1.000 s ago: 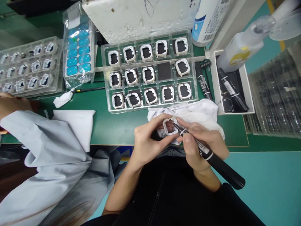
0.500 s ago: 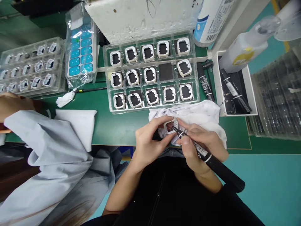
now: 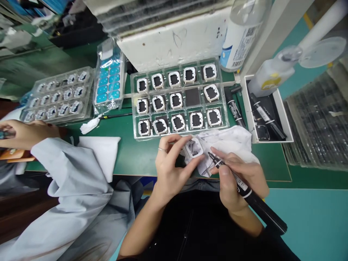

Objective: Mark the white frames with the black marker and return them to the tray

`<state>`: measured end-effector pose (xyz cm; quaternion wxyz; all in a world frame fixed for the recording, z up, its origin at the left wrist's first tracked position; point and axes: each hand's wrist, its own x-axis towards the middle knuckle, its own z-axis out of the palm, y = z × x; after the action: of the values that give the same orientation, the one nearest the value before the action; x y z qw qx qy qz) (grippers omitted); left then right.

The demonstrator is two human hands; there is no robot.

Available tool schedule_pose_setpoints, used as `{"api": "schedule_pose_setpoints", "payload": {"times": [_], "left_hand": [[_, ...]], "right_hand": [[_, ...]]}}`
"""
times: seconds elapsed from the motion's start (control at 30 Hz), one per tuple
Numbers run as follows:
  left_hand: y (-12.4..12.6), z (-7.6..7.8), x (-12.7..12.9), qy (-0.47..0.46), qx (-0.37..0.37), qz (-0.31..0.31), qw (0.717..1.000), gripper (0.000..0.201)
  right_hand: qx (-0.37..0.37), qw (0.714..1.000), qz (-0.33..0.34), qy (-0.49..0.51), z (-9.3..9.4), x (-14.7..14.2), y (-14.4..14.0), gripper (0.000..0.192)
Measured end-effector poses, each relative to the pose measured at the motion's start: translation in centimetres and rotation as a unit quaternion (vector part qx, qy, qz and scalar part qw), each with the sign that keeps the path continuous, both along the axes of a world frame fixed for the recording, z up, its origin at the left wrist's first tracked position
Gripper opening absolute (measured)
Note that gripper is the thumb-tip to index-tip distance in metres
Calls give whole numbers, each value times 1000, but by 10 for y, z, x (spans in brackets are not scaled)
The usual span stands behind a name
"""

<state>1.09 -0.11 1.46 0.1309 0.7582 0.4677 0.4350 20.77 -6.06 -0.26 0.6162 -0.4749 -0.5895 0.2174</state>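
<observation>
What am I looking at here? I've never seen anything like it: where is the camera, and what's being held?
There is no machine: these are a person's two bare hands. The view comes from one camera worn on that person's head, looking forward and down. The left hand holds a small white frame; the right hand holds a black marker, its tip apart from the frame. A white cloth lies beneath the held frame on a green table. Beyond sits a clear tray of similar frames. At far left is another person's hand.
</observation>
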Motion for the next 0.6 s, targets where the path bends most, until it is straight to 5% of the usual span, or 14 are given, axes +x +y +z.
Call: {"api": "schedule_pose_setpoints", "payload": {"times": [0.17,0.33,0.6], "left_hand": [[74,26,-10,96,48,8,994,47],[159,37,14,227,-18,-23,974,44],[186,46,53,277,-26,-75,958,26]], "right_hand": [[104,992,-45,58,-10,-9,6,34],[119,989,-70,53,-8,-15,10,30],[70,992,-90,57,-14,-17,6,21]]}}
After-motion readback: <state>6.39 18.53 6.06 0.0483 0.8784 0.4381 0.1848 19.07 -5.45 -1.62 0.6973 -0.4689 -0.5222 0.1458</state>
